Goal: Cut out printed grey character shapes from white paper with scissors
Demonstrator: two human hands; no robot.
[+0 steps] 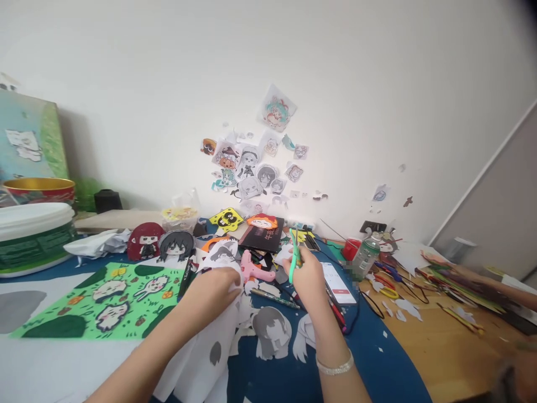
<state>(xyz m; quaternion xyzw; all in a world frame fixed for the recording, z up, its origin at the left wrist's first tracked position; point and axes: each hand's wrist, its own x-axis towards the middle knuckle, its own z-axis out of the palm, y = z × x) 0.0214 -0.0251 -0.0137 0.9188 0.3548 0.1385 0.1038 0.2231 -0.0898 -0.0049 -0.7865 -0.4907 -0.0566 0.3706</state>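
Observation:
Green-handled scissors [293,257] are in my right hand [305,268], their blades pointing up and away from me. A small white paper piece [284,254] is beside its fingers. My left hand [224,282] is closed at the edge of a white printed paper [210,341] that hangs down over the table; its fingertips are partly hidden. Between the hands lies a pink glue gun [255,270]. Below it are a marker [274,298] and a grey paper hair cutout [272,331].
Green decorated sheet [161,308] at left, with a large tub [36,240] behind. Phone [339,284], red cup [351,248] and bottle [367,257] at right. Another person's forearm [495,284] reaches in at far right. Paper drawings [267,175] cover part of the wall.

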